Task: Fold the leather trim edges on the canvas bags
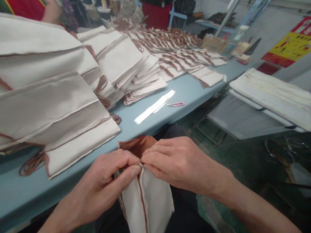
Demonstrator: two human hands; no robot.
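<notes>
A cream fabric pouch point(155, 197) with brown edging and a brown inside hangs over my lap, its open end upward. My left hand point(114, 171) pinches the seam at its rim between thumb and forefinger. Right beside it, my right hand point(175, 160) grips the same rim, the fingertips of both hands nearly touching. The lower end of the pouch runs out of view. On the blue table in front lie a white strip point(155, 106) and a small pink-handled tool point(176, 104) with a thin metal tip.
Stacks of cream pouches point(60, 106) with brown cords cover the left of the blue table point(136, 129). More pouches point(170, 42) lie in rows farther back. At right, a rack point(228, 119) carries a pile of white cloth point(274, 94). Another person's arm point(52, 12) shows at upper left.
</notes>
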